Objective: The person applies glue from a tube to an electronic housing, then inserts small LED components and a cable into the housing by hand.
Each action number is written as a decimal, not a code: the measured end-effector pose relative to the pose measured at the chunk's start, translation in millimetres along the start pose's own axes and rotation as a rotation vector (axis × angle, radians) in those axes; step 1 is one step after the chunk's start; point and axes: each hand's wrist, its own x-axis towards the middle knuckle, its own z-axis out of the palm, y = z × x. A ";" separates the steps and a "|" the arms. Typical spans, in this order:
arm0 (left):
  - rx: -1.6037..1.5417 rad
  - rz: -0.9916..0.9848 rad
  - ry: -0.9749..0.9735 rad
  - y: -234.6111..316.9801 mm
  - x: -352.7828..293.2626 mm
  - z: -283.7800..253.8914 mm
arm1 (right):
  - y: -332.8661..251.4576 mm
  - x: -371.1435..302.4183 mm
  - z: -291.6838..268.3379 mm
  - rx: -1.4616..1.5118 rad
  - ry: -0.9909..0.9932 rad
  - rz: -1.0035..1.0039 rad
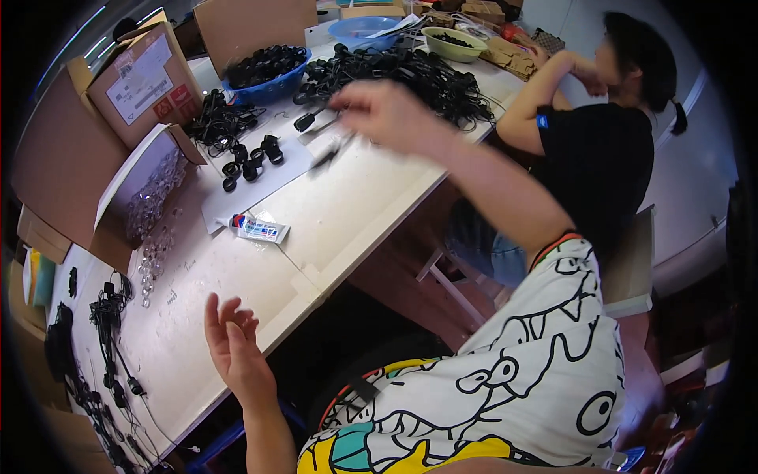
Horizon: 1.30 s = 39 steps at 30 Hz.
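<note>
From my end of the feed, the right hand is a blur over the far part of the tabletop, forearm reaching across the near edge. Can't tell if its fingers are pinching anything; a small black corded piece is just beside them, on the left. Room's tight up there: a big heap of black cables sits behind that hand, and a co-worker is on the right. Left hand is up by the near edge, fingers half curled with gaps between them. Way roomier here, with a wide pale strip running between the edge and the white tube. Black ring-shaped parts cluster around the white sheet, and clear bits spill from a tipped carton toward the left.
</note>
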 end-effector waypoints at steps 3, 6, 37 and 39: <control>0.106 -0.037 0.018 -1.0 -10.7 -16.5 | 39.8 52.2 -55.0 -0.654 0.264 0.086; 0.163 -0.114 0.070 -2.4 -18.2 -28.5 | 86.4 93.5 -79.1 -0.862 0.329 0.338; 1.743 0.079 0.704 113.2 55.9 -355.4 | -139.8 -9.8 200.7 -0.016 -0.584 -0.663; 1.889 -0.007 0.706 107.1 68.8 -344.9 | -159.0 -17.4 227.6 0.021 -0.598 -0.659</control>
